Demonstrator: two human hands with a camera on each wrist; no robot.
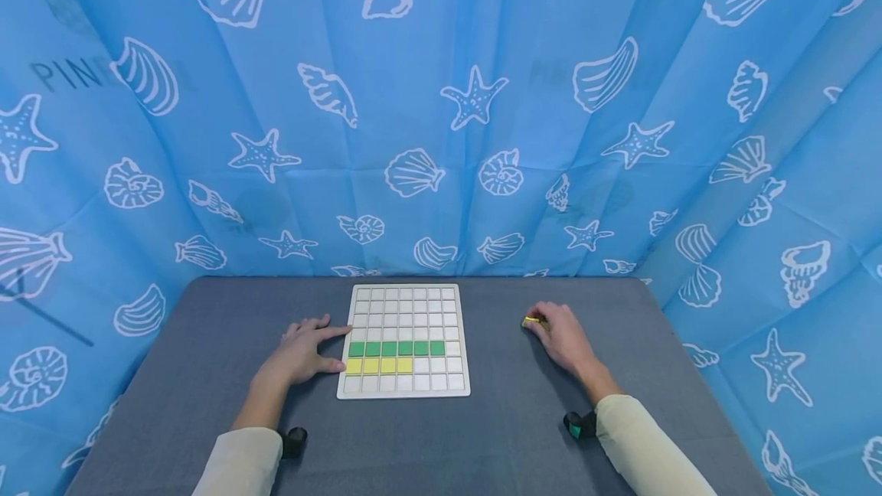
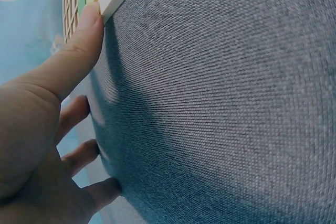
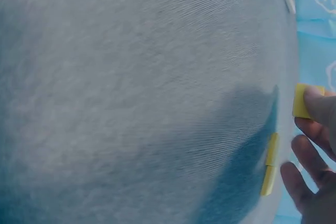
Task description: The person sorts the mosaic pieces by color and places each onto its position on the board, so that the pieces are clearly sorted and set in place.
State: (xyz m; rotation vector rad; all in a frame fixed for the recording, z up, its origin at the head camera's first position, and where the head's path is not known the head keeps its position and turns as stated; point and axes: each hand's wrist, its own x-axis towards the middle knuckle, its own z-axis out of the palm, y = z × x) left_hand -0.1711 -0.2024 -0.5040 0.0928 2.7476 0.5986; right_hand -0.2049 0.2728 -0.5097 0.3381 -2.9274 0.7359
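A white gridded board [image 1: 404, 394] lies on the grey table, holding a row of green square tiles [image 1: 405, 348] and, in front of it, a shorter row of yellow tiles [image 1: 371, 366]. My left hand [image 1: 298, 354] is at the board's left edge, thumb and index finger stretched out to touch it. In the left wrist view the thumb [image 2: 79, 51] presses the board's corner. Right of the board, my right hand [image 1: 561, 335] pinches a yellow square tile [image 3: 300, 102] between thumb and fingers, raised off the cloth. Below it, two yellow tiles [image 3: 272, 149] lie end to end.
Grey cloth covers the table [image 1: 413, 450]. Behind and at both sides hangs a blue curtain [image 1: 427, 113] with white shells and starfish, meeting the table's back edge. Each forearm wears a black wrist strap with a camera [image 1: 295, 442].
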